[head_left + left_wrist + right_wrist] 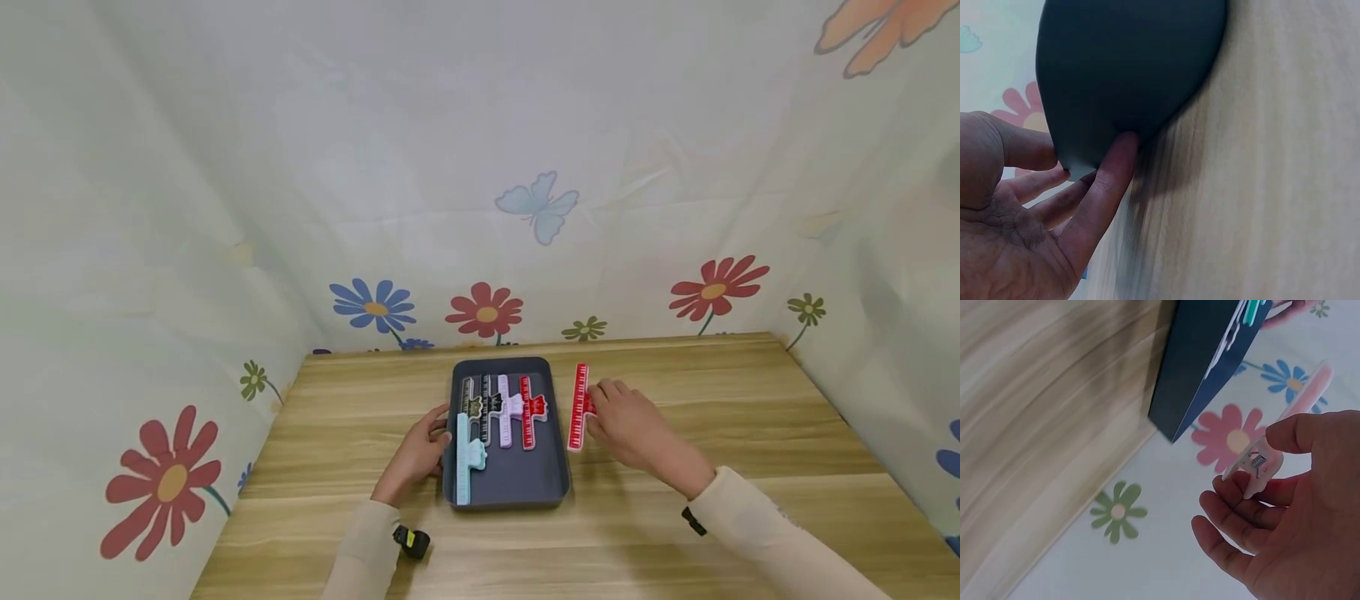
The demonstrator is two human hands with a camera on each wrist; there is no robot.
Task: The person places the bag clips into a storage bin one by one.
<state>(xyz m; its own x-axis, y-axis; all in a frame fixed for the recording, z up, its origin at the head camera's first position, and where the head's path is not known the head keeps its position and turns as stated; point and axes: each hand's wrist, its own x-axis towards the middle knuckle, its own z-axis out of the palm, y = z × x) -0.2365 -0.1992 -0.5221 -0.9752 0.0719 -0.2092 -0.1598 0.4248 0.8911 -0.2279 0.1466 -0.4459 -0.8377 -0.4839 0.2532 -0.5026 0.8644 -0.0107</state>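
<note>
Right of the dark grey tray (517, 483), my right hand (630, 421) grips a red clip (578, 408) with a long piano-key-patterned bar. Seen from the right wrist, thumb and fingers pinch the clip's handle (1263, 462), its metal spring showing. My left hand (420, 450) holds the tray's left wall, thumb at the rim and fingers against the outside (1091, 119). Inside the tray lie another red clip (527, 417), a lavender clip (506, 421), a black clip (486, 417) and an olive-toned clip (468, 396). A light-blue clip (462, 467) lies nearer the front, along the left wall.
The tray stands on a wood-grain table (337, 417). A pale curtain (420, 167) printed with flowers and butterflies hangs behind the table and on both sides. A black strap device (412, 542) is on the left wrist, and a dark strap (693, 521) shows at the right wrist.
</note>
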